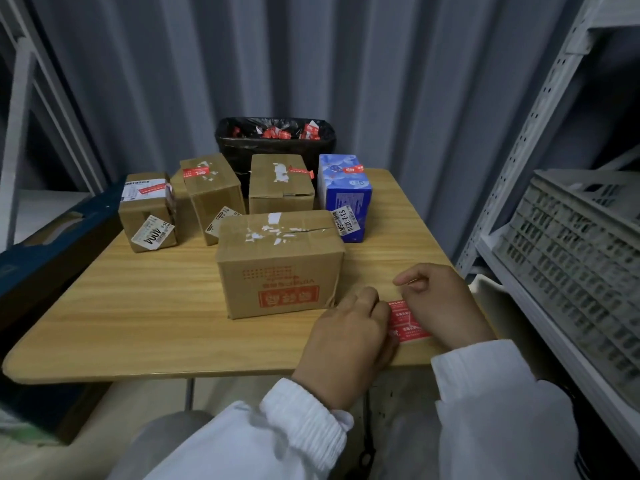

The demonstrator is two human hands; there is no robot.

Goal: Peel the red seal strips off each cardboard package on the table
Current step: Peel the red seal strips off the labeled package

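the left hand (346,329) and right hand (446,304) each pinch a red seal strip (408,323) at the near edge of the table (138,306). it looks thin, light and sticky, so hold a corner

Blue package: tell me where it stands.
In the head view, the blue package stands at the table's far right, beside a brown box, near the black bin.

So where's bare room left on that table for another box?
Widest: the table's left front, bordered by the big box, the leftmost small box and the near edge. A narrower patch lies right of the blue box. The back row is crowded; the left hand and right hand, holding a red strip, fill the right front.
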